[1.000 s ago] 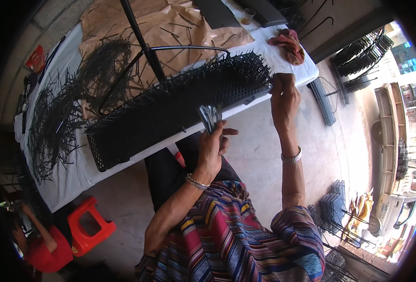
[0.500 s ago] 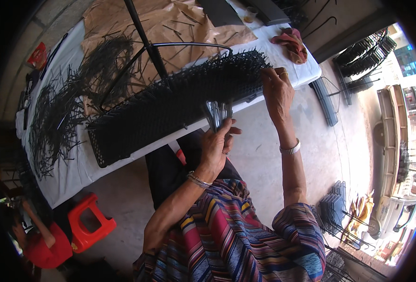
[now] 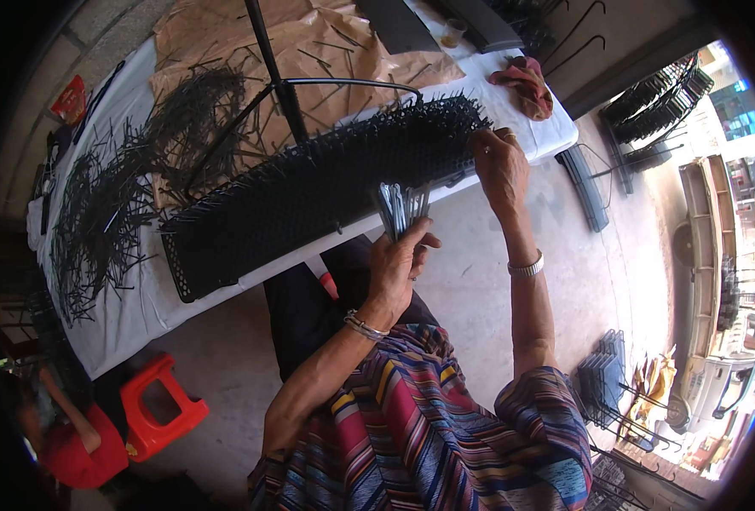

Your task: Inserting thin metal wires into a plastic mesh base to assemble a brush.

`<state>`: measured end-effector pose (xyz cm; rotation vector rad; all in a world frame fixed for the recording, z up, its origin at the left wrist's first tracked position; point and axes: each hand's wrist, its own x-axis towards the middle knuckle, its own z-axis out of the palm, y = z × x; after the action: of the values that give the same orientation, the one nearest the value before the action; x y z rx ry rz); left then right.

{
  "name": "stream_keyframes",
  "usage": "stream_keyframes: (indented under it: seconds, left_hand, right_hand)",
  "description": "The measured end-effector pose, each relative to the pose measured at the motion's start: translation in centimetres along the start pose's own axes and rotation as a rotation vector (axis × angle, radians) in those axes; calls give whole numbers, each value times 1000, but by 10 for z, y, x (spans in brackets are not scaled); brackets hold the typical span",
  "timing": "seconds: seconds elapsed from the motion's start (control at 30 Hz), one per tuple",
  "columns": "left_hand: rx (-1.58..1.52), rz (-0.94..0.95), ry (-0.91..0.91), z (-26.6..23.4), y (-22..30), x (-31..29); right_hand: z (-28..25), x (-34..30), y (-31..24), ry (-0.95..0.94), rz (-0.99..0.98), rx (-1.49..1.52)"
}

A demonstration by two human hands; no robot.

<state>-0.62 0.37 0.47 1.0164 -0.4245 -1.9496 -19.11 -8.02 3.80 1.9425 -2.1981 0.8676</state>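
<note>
While a white-covered bench (image 3: 126, 319) fills the upper left, brown paper (image 3: 198, 43) lies spread over its far part. Along the near edge sits a long black mesh panel (image 3: 258, 226), dark strips bristling along its far side. A heap of loose strips (image 3: 96, 230) lies left of the panel. The right hand (image 3: 501, 169), beyond the panel's right corner a second ago, is now at its right end, fingers bent inward; whether they grip anything I cannot tell. The left hand (image 3: 397, 274) has shifted slightly rightward, its fingers closed around an upright bundle of thin strips (image 3: 404, 209) before the panel. A crumpled red cloth (image 3: 527, 89) lies past the right hand, near a clear cup (image 3: 454, 33).
</note>
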Motion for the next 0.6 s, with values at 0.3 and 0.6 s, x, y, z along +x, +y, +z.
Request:
stream_keyframes:
  seconds: [0.3, 0.6]
  left_hand:
    - [30, -6, -25, 0, 2, 0]
    - [81, -9, 25, 1, -3, 0]
  right_hand:
    - [-24, -56, -37, -566, 189, 723]
    - [-31, -63, -42, -568, 206, 767]
